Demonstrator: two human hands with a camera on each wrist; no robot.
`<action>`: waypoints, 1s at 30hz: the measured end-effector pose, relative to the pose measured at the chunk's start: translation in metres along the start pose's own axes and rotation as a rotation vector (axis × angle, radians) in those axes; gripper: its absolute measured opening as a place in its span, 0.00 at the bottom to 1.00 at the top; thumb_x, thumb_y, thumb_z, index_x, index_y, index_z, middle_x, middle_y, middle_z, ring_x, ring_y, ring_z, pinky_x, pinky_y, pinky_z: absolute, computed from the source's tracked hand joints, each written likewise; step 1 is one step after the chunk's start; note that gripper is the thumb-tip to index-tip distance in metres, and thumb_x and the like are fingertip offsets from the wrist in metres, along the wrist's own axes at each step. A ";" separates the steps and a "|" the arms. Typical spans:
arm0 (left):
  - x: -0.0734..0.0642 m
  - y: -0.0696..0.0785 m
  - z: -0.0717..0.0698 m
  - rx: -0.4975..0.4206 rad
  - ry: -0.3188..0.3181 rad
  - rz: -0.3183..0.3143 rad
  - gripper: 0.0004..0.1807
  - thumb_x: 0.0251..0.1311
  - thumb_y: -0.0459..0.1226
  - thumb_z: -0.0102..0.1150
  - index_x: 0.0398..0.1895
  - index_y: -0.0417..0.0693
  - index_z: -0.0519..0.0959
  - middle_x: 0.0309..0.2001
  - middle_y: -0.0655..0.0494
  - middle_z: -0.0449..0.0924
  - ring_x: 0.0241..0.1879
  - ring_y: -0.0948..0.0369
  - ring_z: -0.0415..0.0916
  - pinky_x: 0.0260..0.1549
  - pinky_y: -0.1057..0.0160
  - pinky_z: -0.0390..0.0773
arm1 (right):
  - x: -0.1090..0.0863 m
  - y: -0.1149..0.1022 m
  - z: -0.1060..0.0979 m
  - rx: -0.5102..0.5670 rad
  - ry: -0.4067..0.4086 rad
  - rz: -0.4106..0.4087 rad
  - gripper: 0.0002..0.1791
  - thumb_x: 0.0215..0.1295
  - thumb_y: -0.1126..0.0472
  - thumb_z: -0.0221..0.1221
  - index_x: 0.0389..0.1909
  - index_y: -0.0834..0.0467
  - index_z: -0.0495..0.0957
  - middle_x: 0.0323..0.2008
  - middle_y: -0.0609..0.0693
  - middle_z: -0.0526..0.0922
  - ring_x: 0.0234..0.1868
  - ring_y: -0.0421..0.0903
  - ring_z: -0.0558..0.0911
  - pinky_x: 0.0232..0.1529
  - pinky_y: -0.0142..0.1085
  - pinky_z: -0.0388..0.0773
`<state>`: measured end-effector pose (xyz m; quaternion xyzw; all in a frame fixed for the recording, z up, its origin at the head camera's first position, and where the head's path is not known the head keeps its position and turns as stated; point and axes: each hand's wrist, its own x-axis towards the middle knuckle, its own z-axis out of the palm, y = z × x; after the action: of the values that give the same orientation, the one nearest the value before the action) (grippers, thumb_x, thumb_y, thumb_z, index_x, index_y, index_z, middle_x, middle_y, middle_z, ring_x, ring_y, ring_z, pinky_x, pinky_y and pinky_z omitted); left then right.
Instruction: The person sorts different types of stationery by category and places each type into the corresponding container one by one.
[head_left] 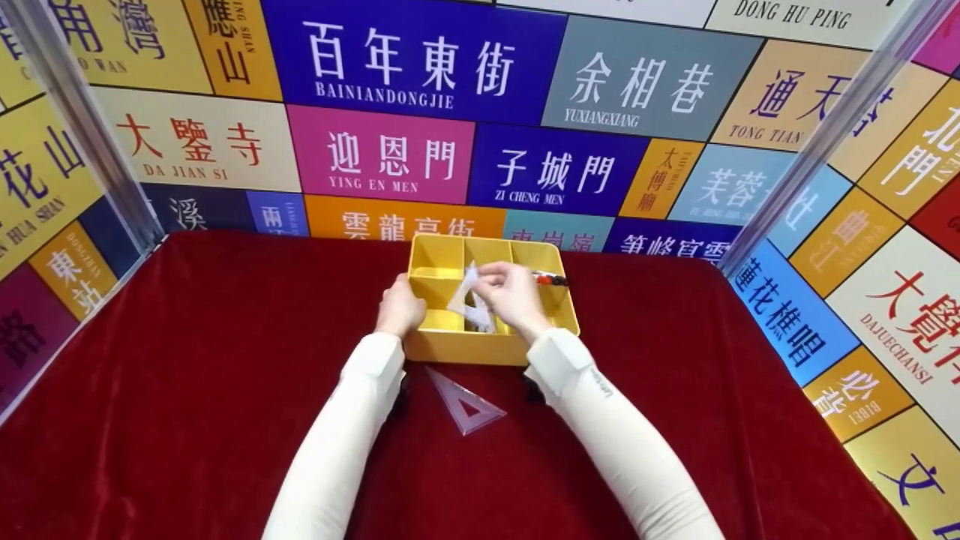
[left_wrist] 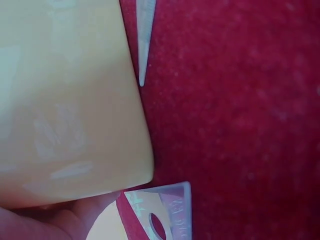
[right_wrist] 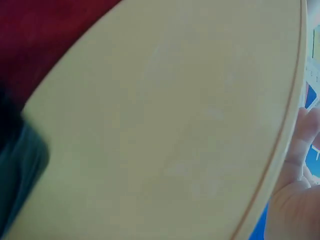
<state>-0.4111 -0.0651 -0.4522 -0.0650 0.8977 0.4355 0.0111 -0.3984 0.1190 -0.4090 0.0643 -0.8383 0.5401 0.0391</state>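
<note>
A yellow divided storage box (head_left: 465,349) stands on the cloth. My left hand (head_left: 401,306) grips its left wall; the left wrist view shows fingers (left_wrist: 75,220) against that side. Over the middle compartments my right hand (head_left: 514,292) pinches a clear set square (head_left: 463,292), tilted. Below it, another clear plastic piece (head_left: 480,315) shows in the box, partly hidden. Another clear set square (head_left: 471,411) lies flat in front of the box. Near my left fingers is a clear plastic piece with an oval hole (left_wrist: 180,210); its full shape is cut off.
A red and black pen-like item (head_left: 551,279) lies at the box's right compartments. Dark red velvet cloth (head_left: 225,420) covers the table. Behind stands a wall of coloured sign panels (head_left: 382,154), with clear upright posts (head_left: 817,127) at the corners.
</note>
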 end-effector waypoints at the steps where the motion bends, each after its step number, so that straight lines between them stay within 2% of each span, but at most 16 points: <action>1: 0.000 0.000 0.000 0.000 0.002 0.000 0.31 0.65 0.31 0.47 0.73 0.40 0.61 0.66 0.36 0.73 0.66 0.41 0.71 0.67 0.46 0.70 | 0.000 0.000 0.003 -0.003 -0.001 -0.011 0.18 0.61 0.67 0.63 0.52 0.69 0.81 0.43 0.63 0.88 0.36 0.44 0.86 0.33 0.28 0.83; 6: 0.000 0.000 0.000 0.005 0.007 0.000 0.32 0.65 0.31 0.47 0.74 0.41 0.61 0.65 0.36 0.74 0.66 0.40 0.71 0.66 0.46 0.71 | 0.001 0.004 0.011 -0.026 0.002 -0.022 0.19 0.60 0.67 0.64 0.52 0.68 0.82 0.39 0.62 0.89 0.25 0.36 0.83 0.26 0.25 0.79; 10: 0.000 0.000 -0.001 -0.001 0.000 -0.003 0.32 0.65 0.31 0.47 0.75 0.41 0.60 0.65 0.36 0.74 0.66 0.41 0.72 0.66 0.45 0.71 | 0.001 0.006 0.014 -0.003 0.001 0.012 0.20 0.61 0.67 0.64 0.54 0.69 0.80 0.37 0.62 0.89 0.18 0.36 0.81 0.22 0.28 0.80; 15: 0.000 0.000 -0.001 -0.008 0.000 -0.002 0.32 0.65 0.31 0.48 0.74 0.41 0.61 0.65 0.37 0.74 0.65 0.41 0.72 0.66 0.46 0.71 | 0.001 0.005 0.021 0.043 0.004 0.039 0.28 0.61 0.69 0.65 0.61 0.72 0.71 0.36 0.61 0.88 0.17 0.37 0.81 0.27 0.36 0.86; 17: 0.000 0.000 0.000 -0.010 0.004 -0.001 0.31 0.65 0.31 0.48 0.73 0.41 0.61 0.65 0.37 0.75 0.65 0.42 0.72 0.66 0.46 0.71 | 0.000 0.004 0.023 0.047 0.001 0.044 0.32 0.61 0.70 0.65 0.65 0.71 0.67 0.34 0.58 0.86 0.17 0.37 0.81 0.28 0.37 0.86; 20: 0.000 0.000 0.000 -0.011 0.006 0.000 0.31 0.65 0.31 0.48 0.73 0.41 0.62 0.65 0.37 0.75 0.65 0.41 0.72 0.66 0.46 0.71 | 0.001 0.003 0.026 0.021 -0.005 0.042 0.35 0.61 0.69 0.65 0.69 0.69 0.64 0.31 0.54 0.83 0.18 0.38 0.81 0.27 0.34 0.85; 24: 0.000 0.000 0.000 -0.010 0.005 0.000 0.30 0.66 0.31 0.48 0.73 0.40 0.61 0.65 0.37 0.74 0.66 0.41 0.72 0.66 0.46 0.71 | 0.001 0.001 0.028 -0.044 -0.006 0.029 0.33 0.61 0.68 0.66 0.67 0.69 0.66 0.33 0.55 0.84 0.21 0.38 0.82 0.28 0.32 0.84; 30: 0.000 -0.001 0.000 -0.015 0.005 0.001 0.31 0.65 0.31 0.50 0.73 0.40 0.61 0.64 0.36 0.75 0.65 0.41 0.72 0.66 0.46 0.71 | 0.004 -0.001 0.029 -0.185 -0.025 -0.002 0.34 0.61 0.63 0.68 0.67 0.66 0.70 0.38 0.56 0.88 0.34 0.45 0.86 0.42 0.34 0.84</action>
<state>-0.4114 -0.0653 -0.4531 -0.0657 0.8944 0.4423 0.0080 -0.4020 0.0922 -0.4192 0.0678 -0.8848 0.4596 0.0348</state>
